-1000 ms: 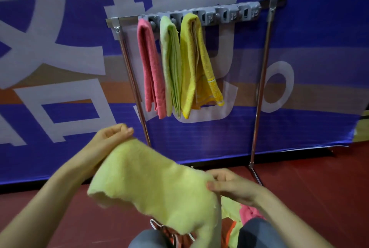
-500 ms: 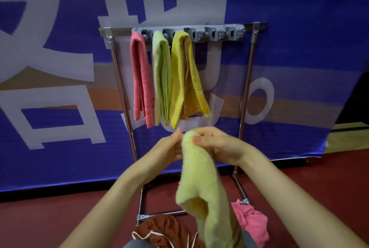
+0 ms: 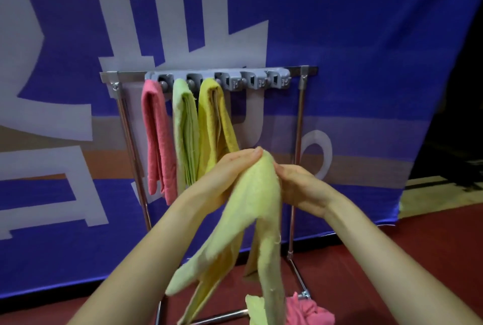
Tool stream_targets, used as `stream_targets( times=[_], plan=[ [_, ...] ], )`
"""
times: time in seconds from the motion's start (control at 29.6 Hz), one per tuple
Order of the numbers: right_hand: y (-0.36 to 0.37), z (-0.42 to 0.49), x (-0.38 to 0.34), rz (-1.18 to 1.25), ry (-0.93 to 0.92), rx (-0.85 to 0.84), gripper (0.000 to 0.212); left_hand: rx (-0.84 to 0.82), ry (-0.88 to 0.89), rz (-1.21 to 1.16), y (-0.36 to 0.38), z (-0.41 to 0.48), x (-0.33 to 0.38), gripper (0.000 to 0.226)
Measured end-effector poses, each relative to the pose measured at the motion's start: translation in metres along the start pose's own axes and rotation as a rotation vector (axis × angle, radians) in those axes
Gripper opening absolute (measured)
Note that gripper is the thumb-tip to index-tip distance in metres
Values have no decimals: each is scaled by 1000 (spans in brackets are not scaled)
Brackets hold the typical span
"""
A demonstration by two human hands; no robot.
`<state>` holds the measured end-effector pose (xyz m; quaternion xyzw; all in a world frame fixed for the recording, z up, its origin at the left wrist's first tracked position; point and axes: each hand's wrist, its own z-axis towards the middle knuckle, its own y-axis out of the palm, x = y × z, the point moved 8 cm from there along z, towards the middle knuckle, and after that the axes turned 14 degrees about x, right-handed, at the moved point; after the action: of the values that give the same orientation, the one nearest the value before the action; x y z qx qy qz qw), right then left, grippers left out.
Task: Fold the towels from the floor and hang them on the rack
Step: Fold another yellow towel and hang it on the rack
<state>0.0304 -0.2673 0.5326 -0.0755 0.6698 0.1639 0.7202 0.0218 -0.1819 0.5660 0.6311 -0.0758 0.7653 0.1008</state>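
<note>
Left hand: the left hand (image 3: pixel 230 169) pinches the top of the fold, fingertips closed on the cloth.
Right hand: the right hand (image 3: pixel 300 186) grips the same fold from the other side, fingers curled against it.
Held towel: the pale yellow towel (image 3: pixel 257 199) hangs between the two hands. Its long axis runs straight down, and its loose tails splay apart near the floor (image 3: pixel 392 259), so the fold looks unfinished.
Rack: the rack (image 3: pixel 300 115) stands just behind the hands. A pink towel (image 3: pixel 156 136), a green towel (image 3: pixel 185 128) and a yellow towel (image 3: pixel 211 118) already hang from its grey clip strip (image 3: pixel 261 80).
Key relation: the nearest free clip lies above the fold's peak and slightly to its left, beside the yellow towel. The left hand is the nearer one, so hanging probably means lifting the fold almost straight up.
Left to do: a crumpled pink towel (image 3: pixel 308 311) lies on the floor by the rack's foot.
</note>
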Motion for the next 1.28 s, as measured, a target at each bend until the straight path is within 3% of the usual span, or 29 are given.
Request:
stream_targets(
  times=[0.1, 0.27, 0.4, 0.54, 0.71, 1.08, 1.28],
  plan=[
    [-15, 12, -16, 105, -38, 103, 35, 10, -60, 33, 2, 22, -1, 23],
    [-44, 39, -25, 26, -56, 195, 45, 35, -70, 34, 6, 64, -14, 36],
    [-58, 66, -28, 103, -67, 206, 37, 73, -105, -55, 5, 105, -26, 44],
    [-67, 98, -48, 98, -118, 184, 35, 244, -109, -20, -8, 147, -19, 63],
    [-76, 164, -79, 40, -165, 185, 37, 359, 16, -106, -30, 208, 5, 66],
    [-86, 306, -96, -2, -86, 485, 36, 754, 101, -45, -107, 302, 28, 72],
    [-86, 324, -70, -61, 9, 549, 43, 786, 19, -66, -122, 327, -7, 74]
  ],
)
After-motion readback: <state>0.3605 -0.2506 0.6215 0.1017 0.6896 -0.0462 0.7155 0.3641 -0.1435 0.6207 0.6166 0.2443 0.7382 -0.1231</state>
